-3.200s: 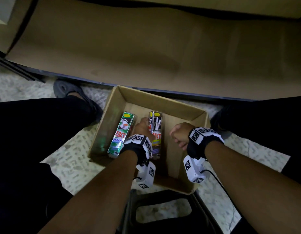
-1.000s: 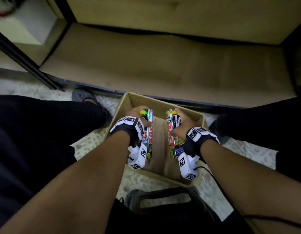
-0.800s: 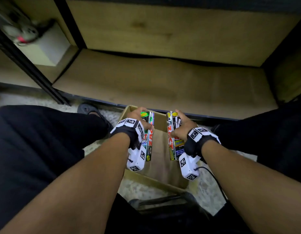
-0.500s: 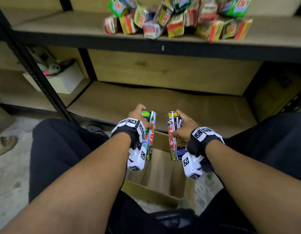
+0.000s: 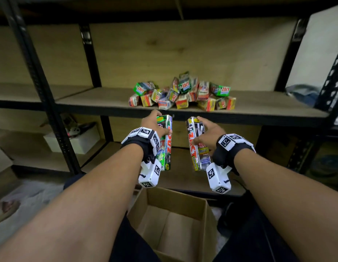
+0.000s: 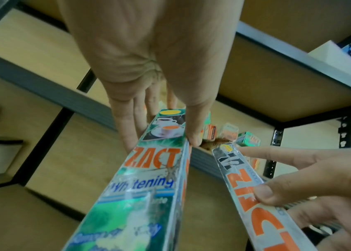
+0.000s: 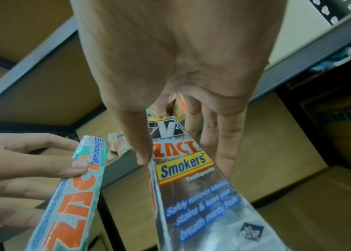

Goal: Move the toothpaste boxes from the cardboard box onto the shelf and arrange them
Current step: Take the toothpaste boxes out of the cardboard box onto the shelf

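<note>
My left hand [image 5: 154, 125] grips a green Zact Whitening toothpaste box [image 5: 166, 142] between thumb and fingers; the left wrist view shows the same green box [image 6: 148, 178] close up. My right hand [image 5: 208, 133] grips a silver Zact Smokers' toothpaste box [image 5: 197, 144], seen large as the silver box [image 7: 191, 186] in the right wrist view. Both boxes are held lengthwise, side by side, just below the shelf's front edge [image 5: 183, 115]. A loose pile of toothpaste boxes [image 5: 183, 95] lies on the shelf board above them. The cardboard box [image 5: 173, 224] sits open below my forearms, and nothing shows inside it.
Black metal uprights [image 5: 37, 82] frame the shelving. A white box with small items [image 5: 73, 138] sits on the lower left shelf. A blue cloth [image 5: 300, 93] lies at the right end of the shelf. My dark-trousered legs flank the cardboard box.
Both hands lifted the two toothpaste boxes out of the cardboard box and raised them toward the shelf. The view tilted up, bringing the pile on the shelf fully into sight.
</note>
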